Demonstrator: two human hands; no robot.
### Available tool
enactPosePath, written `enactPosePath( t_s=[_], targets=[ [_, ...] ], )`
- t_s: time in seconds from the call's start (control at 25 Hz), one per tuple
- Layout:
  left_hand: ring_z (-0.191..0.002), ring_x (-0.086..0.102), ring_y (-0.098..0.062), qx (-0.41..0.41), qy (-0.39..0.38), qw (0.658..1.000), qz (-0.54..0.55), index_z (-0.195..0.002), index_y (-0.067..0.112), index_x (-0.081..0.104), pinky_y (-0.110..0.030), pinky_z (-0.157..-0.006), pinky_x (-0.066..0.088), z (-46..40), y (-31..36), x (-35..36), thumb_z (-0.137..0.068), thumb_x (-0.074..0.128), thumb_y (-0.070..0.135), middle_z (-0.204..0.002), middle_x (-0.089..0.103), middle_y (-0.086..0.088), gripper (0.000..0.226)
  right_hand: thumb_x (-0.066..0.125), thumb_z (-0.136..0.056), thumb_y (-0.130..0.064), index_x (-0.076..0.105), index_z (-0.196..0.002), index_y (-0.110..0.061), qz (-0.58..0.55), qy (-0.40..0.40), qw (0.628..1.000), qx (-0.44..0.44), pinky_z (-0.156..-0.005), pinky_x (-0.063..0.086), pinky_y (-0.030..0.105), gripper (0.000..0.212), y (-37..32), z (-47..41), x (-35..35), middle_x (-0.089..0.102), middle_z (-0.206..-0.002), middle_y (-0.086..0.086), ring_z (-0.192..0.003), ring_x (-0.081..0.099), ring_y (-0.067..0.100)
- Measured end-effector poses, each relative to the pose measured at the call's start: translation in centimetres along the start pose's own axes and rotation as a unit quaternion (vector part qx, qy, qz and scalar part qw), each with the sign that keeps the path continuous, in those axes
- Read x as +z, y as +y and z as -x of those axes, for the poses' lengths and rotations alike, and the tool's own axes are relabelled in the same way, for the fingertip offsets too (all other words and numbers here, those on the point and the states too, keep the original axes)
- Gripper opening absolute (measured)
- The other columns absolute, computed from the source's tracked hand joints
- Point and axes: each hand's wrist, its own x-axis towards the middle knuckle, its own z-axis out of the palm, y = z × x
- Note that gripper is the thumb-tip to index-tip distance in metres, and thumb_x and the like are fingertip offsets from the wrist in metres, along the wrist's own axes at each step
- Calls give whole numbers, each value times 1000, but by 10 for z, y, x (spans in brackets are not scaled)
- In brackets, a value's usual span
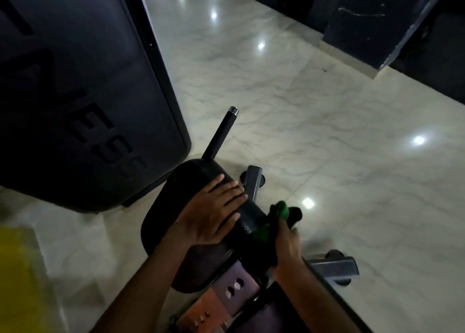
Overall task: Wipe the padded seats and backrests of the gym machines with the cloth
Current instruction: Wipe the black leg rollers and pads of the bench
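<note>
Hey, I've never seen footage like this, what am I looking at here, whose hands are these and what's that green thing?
This is one picture from a camera worn on a person's head, looking down at their own two hands in a dim gym. The left hand lies flat with straight fingers on a black padded seat of a gym machine. The right hand grips a green cloth, bunched at the pad's right edge, for wiping the padding. A black handle bar sticks up behind the pad, and grey frame feet rest on the shiny marble floor. The big dark panel on the left is a machine cover.
</note>
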Motion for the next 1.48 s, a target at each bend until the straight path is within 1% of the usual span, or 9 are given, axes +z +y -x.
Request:
enactPosePath(
  t_s=[0.24, 0.44, 0.6, 0.72, 0.88, 1.0, 1.12, 1.32, 1.48],
  targets=[
    [-123, 53, -26, 24, 5, 999, 24, -125, 8, 61, -44, -109, 31, 1, -5, 1, -93, 32, 32, -128, 61, -9, 50, 52, -94, -36, 49, -113, -3, -89, 100, 991, 17, -87, 51, 45, 39, -17, 2, 18, 56, -94, 14, -92, 58, 33],
    [-118, 56, -27, 42, 18, 998, 44, -122, 7, 63, -42, -108, 31, 1, -8, -1, -93, 32, 32, -123, 63, -10, 49, 50, -86, -32, 45, -106, -17, -65, 149, 985, -55, -92, 48, 53, 26, 21, 40, 33, 55, -110, 17, -100, 57, 37],
    [-118, 56, -27, 39, 26, 998, 51, -121, 6, 63, -43, -109, 31, 3, -9, -1, -91, 34, 32, -122, 64, -11, 49, 48, -91, -25, 52, -111, -1, -39, 174, 984, -24, -90, 49, 51, 32, -12, 26, 30, 61, -107, 21, -99, 60, 39],
    [-115, 58, -26, 33, 28, 996, 73, -119, 7, 64, -42, -109, 30, 2, -7, -5, -91, 37, 32, -121, 65, -10, 47, 54, -91, -19, 52, -109, -9, 109, 159, 967, -169, -88, 45, 36, 21, 3, 60, 21, 55, -107, 16, -98, 55, 32],
    [-124, 51, -23, -8, 50, 992, 119, -125, 5, 59, -38, -115, 22, 15, -12, -8, -94, 39, 36, -129, 60, -8, 49, 64, -84, -11, 46, -136, -11, 264, 137, 871, -390, -95, 36, 25, 55, 27, 101, 14, 44, -121, 4, -109, 45, 20],
    [-143, 24, -23, -61, 56, 988, 134, -144, 11, 38, -42, -118, 13, 46, -28, -7, -98, 31, 42, -152, 34, -7, 57, 77, -69, -20, 46, -136, -20, 471, 147, 705, -509, -82, 49, 39, 74, 18, 100, 16, 49, -127, 7, -100, 51, 26],
    [-145, 19, -22, -105, 84, 976, 169, -146, 7, 34, -38, -119, 13, 62, -33, -7, -100, 31, 36, -155, 27, -9, 55, 81, -62, -34, 51, -132, -27, 596, 134, 598, -519, -66, 51, 42, 77, -8, 97, 33, 54, -126, 6, -91, 57, 29],
    [-135, 32, -20, -217, 137, 945, 202, -138, 1, 44, -42, -107, 31, 73, -53, -15, -97, 33, 29, -145, 43, -13, 51, 55, -89, -36, 29, -146, -31, 667, 72, 553, -494, -88, 39, 49, 64, -41, 84, 75, 37, -144, 7, -116, 42, 34],
    [-125, 47, -23, -284, 113, 926, 222, -132, -1, 50, -43, -97, 48, 86, -62, -18, -89, 36, 29, -135, 53, -17, 54, 67, -81, -35, 43, -141, -21, 696, 65, 488, -523, -77, 45, 54, 66, -47, 79, 113, 51, -132, 16, -104, 52, 40]
  ],
)
